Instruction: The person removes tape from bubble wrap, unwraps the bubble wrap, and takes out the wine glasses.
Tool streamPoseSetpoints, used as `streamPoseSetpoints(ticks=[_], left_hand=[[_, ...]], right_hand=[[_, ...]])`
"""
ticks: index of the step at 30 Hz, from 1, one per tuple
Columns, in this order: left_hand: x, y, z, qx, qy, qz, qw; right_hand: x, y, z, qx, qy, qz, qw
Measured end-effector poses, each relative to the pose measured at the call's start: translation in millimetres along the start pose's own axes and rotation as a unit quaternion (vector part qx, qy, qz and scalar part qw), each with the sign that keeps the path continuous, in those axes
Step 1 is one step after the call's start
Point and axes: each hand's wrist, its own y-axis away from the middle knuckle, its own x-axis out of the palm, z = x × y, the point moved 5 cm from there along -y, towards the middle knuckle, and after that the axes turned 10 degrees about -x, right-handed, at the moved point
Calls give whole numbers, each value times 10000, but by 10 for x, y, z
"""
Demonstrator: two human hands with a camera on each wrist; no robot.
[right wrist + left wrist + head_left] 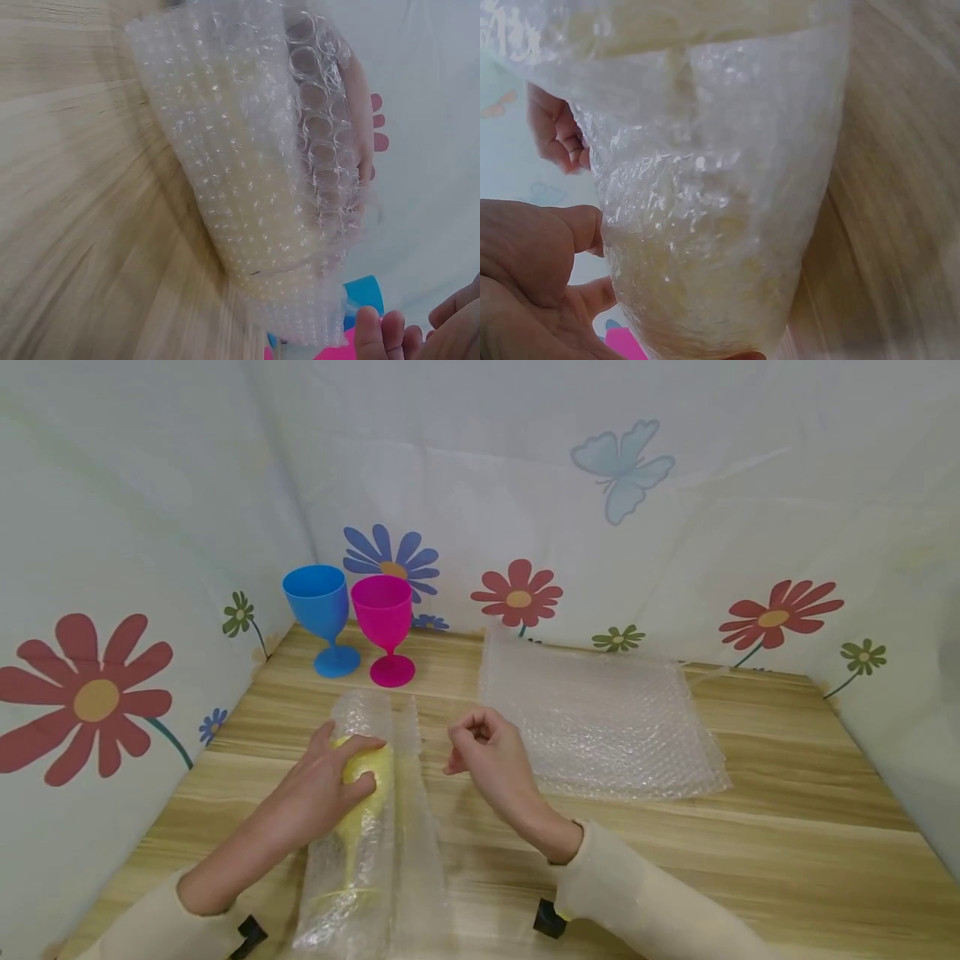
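Note:
A yellow goblet [351, 847] lies on its side inside bubble wrap [318, 881], its bowl pointing away from me. My left hand [318, 785] grips the wrapped bowl from the left, thumb and fingers spread around it. In the left wrist view the thumb and fingers meet the film's side. Along the right of the bundle runs a loose flap [422, 852] of the wrap. My right hand [495, 768] hovers just right of that flap, fingers loosely curled with nothing visible in them. Its fingertips [371, 330] appear beside the wrapped bundle in the right wrist view.
Behind the bundle stand a blue goblet [318, 610] and a pink goblet [384, 618], both upright. A flat bubble wrap sheet [615, 727] lies at the back right of the wooden table [750, 877]. Flower-printed fabric [480, 468] encloses the back and sides.

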Motion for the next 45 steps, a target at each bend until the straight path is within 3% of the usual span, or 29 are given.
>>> streamPoseSetpoints(ticks=[5,7,8,9,10,14,15,17,19,21,23,25,29,32,37,41,45], left_hand=[[34,21,17,3,44,-84,10000],[43,23,26,48,76,-109,9999],[43,23,32,59,98,-128,9999],[45,23,38,73,124,-139,9998],[45,20,46,70,154,-150,9997],[39,4,73,11,296,-152,9994],[39,2,79,-47,339,-105,9994],[37,-5,96,-147,435,-23,9989],[39,-9,117,-283,501,128,9983],[35,-12,133,-302,542,187,9979],[25,-17,161,-246,580,172,9979],[12,-16,188,-146,635,101,9978],[1,-21,241,21,739,-47,9973],[-3,-3,244,20,733,-12,9973],[-28,24,230,-194,289,-45,9994],[-69,25,222,-261,48,-284,9992],[-107,12,207,-167,197,-445,9987]], right_hand=[[-82,96,1,-318,304,18,9990],[-71,160,43,-723,899,329,9928],[-49,199,71,-957,1445,589,9831],[-20,249,108,-1201,2113,890,9659],[16,299,139,-1448,2783,1168,9423],[187,490,222,-2092,4999,2074,8144],[221,525,228,-2131,5263,2197,7933],[279,573,236,-2111,5563,2376,7678],[319,607,246,-2029,5672,2526,7572],[348,624,250,-1925,5626,2687,7577],[374,617,236,-1768,5352,2929,7723],[406,572,191,-1511,4919,3216,7948],[455,390,-16,-638,3616,3619,8568],[474,277,-119,-372,2977,3596,8835],[475,198,-116,-620,2925,3504,8876],[437,141,-121,-304,2864,3413,8948],[372,73,-92,-89,2840,3318,8995]])
